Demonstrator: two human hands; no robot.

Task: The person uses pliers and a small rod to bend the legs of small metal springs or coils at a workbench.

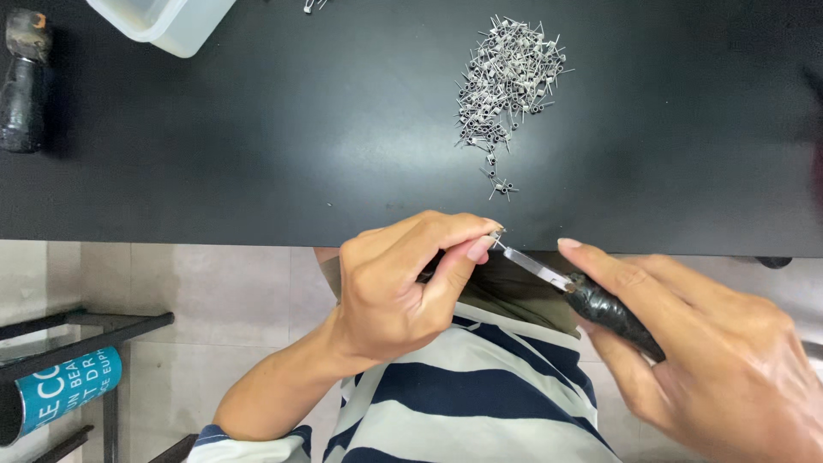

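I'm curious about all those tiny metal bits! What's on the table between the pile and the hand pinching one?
Head view: only bare black table lies between the pile of small wire coils and the left hand.

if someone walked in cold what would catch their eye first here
First, the two hands low in the middle: the left hand pinches a tiny metal piece while the right hand holds tweezers by a black-wrapped grip, tips meeting that piece. Next, the pile of small metal coils glinting on the black table, upper middle. A pale plastic tub sits at the top left edge.
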